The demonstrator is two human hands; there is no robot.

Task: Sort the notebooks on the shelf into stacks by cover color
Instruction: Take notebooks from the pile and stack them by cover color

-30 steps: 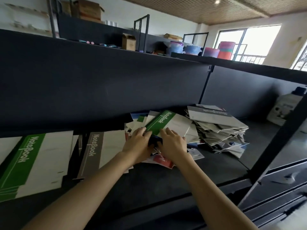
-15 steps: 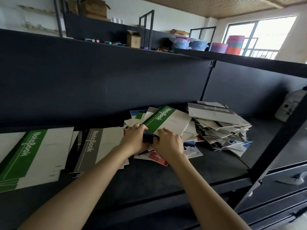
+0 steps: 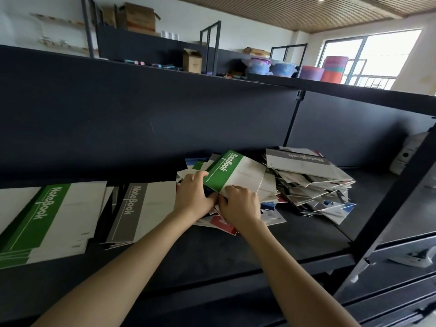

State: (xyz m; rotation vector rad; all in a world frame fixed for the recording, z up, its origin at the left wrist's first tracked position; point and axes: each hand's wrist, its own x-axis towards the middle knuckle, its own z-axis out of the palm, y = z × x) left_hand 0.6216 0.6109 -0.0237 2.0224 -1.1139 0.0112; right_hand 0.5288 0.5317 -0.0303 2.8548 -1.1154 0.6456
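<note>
On the shelf (image 3: 295, 241), a stack (image 3: 54, 220) lies far left, a second stack (image 3: 141, 208) just right of it. Mid-shelf sits a pile (image 3: 236, 173), with a heap (image 3: 313, 180) touching its right. The left hand (image 3: 193, 197) and right hand (image 3: 240, 206) grip the pile's near edge.

Your only view comes from your head, facing forward and slightly down. It sits close to the shelf (image 3: 295, 241), wide-angled.

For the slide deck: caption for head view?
Left hand and right hand grip green notebook atop mixed pile.
</note>
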